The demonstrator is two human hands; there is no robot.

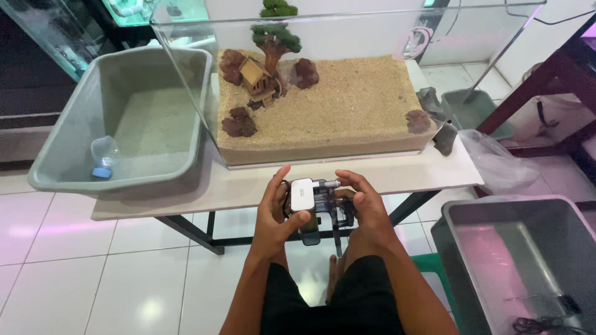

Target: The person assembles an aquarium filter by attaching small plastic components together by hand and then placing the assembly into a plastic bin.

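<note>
Over white floor tiles, before a pale table, both hands' grip encloses a small aquarium filter.

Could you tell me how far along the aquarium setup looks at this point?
Done: the glass tank on the white table holds levelled sand, dark rocks, a small house and a model tree. In hand: the left hand and right hand hold a small filter unit in front of the tank. Left: no water shows, and the filter is not mounted.
</note>
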